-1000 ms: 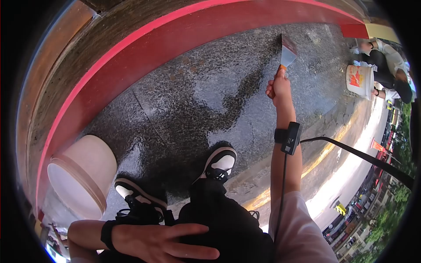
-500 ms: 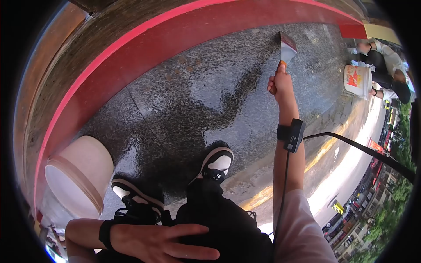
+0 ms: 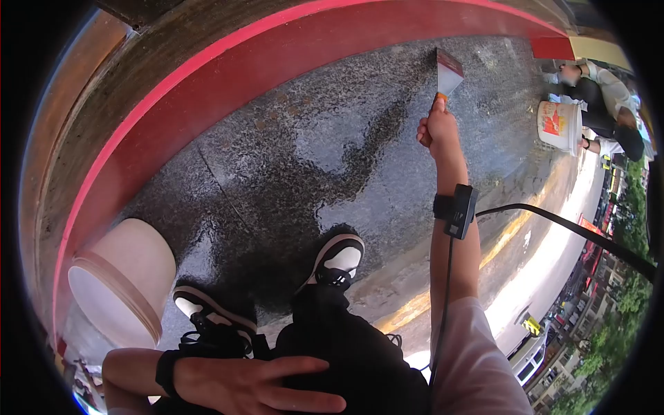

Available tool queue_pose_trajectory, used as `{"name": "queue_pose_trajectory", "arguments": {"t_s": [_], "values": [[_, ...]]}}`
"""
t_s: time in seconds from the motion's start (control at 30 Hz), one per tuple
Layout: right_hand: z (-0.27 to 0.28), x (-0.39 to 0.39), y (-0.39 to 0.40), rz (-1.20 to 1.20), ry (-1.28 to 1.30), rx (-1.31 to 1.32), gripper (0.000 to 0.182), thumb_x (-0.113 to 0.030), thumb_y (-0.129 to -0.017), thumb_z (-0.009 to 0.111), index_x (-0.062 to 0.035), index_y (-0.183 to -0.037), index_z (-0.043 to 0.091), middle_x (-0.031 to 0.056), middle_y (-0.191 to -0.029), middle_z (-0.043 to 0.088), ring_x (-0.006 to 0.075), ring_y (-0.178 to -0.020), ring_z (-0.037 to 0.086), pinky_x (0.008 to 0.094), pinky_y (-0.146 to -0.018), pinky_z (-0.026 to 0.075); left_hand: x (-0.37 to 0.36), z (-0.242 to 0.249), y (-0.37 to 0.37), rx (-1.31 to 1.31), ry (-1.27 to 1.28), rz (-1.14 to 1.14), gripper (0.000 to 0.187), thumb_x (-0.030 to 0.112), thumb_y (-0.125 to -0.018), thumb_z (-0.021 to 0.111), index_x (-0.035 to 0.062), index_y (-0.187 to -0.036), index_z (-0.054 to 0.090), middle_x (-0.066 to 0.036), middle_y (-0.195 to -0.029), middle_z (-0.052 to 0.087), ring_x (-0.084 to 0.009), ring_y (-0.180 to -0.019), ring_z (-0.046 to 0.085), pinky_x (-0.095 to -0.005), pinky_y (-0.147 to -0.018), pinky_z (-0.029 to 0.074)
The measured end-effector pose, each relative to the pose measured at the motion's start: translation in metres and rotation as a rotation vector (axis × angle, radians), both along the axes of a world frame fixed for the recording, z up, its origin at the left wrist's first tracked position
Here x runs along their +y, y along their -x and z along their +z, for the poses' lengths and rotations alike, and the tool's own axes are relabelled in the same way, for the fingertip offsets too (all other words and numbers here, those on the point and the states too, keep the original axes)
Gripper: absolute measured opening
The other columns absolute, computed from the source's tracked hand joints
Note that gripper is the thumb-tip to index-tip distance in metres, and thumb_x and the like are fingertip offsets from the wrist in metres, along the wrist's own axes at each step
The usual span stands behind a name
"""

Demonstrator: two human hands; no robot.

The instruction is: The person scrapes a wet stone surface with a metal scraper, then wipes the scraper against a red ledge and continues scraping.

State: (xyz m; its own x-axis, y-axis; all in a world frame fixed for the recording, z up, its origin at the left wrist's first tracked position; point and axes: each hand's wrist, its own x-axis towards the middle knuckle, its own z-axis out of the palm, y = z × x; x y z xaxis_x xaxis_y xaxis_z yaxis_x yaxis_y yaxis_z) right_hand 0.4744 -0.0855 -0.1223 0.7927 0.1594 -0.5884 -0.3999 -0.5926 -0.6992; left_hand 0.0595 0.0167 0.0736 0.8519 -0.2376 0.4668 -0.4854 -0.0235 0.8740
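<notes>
Wet stone floor (image 3: 311,159) holds a pail (image 3: 121,287) nearby. Right hand (image 3: 437,131) grips a scraper (image 3: 447,72); left hand (image 3: 259,387) lies flat, fingers apart, on a knee.

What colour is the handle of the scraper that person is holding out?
Orange, just visible above the right hand gripping the flat metal-bladed scraper; the head view shows it.

Pale short sleeve (image 3: 477,360), black wristband with boxy black device (image 3: 456,209) and thin cable on right wrist, black band (image 3: 166,372) on left wrist, black trousers (image 3: 346,353), black-and-white sneakers (image 3: 337,259)
</notes>
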Motion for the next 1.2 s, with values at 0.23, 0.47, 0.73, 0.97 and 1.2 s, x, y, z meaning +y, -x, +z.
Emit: {"name": "queue_pose_trajectory", "arguments": {"t_s": [0.23,0.47,0.73,0.97,1.2], "values": [[0.002,-0.008,0.009,-0.009,0.042,-0.026,0.045,-0.043,-0.101,0.034,-0.0010,-0.089,0.047,0.0081,-0.061,0.050,0.0163,-0.042,0.048,0.0323,-0.036,0.043,0.000,0.000,0.002,0.022,0.117,0.037,0.066,0.064,-0.087,0.032,0.0174,-0.123,0.061,0.012,-0.135,0.051,-0.0246,-0.136,0.032,-0.0619,-0.106,0.032],[-0.009,0.016,-0.011,-0.014,-0.043,-0.009,0.042,-0.045,-0.101,0.033,-0.0060,-0.088,0.041,0.0071,-0.065,0.047,0.0172,-0.045,0.047,0.0341,-0.039,0.044,-0.005,0.004,0.001,0.037,0.079,0.056,0.066,0.065,-0.085,0.036,0.0162,-0.121,0.063,0.012,-0.133,0.052,-0.0241,-0.132,0.035,-0.0611,-0.105,0.032],[-0.010,0.000,0.006,-0.049,-0.014,-0.062,0.044,-0.042,-0.101,0.033,-0.0023,-0.088,0.045,0.0080,-0.059,0.049,0.0177,-0.039,0.047,0.0329,-0.035,0.042,-0.004,0.002,0.003,0.037,0.077,0.029,0.069,0.067,-0.083,0.037,0.0155,-0.120,0.064,0.012,-0.130,0.054,-0.0239,-0.130,0.037,-0.0606,-0.105,0.032],[-0.022,0.015,0.008,-0.111,-0.041,-0.020,0.042,-0.047,-0.100,0.033,-0.0057,-0.098,0.043,0.0069,-0.066,0.048,0.0169,-0.046,0.047,0.0336,-0.040,0.044,-0.003,0.003,0.000,0.037,0.062,0.027,0.064,0.064,-0.084,0.037,0.0198,-0.122,0.063,0.012,-0.131,0.054,-0.0249,-0.132,0.036,-0.0610,-0.105,0.032],[-0.020,0.003,0.023,-0.107,-0.021,-0.049,0.040,-0.045,-0.101,0.033,-0.0064,-0.099,0.043,0.0071,-0.066,0.047,0.0172,-0.047,0.047,0.0337,-0.040,0.044,0.002,0.000,-0.002,0.013,0.119,0.032,0.053,0.060,-0.089,0.034,0.0301,-0.125,0.060,0.011,-0.132,0.054,-0.0264,-0.136,0.032,-0.0617,-0.107,0.031]]}}
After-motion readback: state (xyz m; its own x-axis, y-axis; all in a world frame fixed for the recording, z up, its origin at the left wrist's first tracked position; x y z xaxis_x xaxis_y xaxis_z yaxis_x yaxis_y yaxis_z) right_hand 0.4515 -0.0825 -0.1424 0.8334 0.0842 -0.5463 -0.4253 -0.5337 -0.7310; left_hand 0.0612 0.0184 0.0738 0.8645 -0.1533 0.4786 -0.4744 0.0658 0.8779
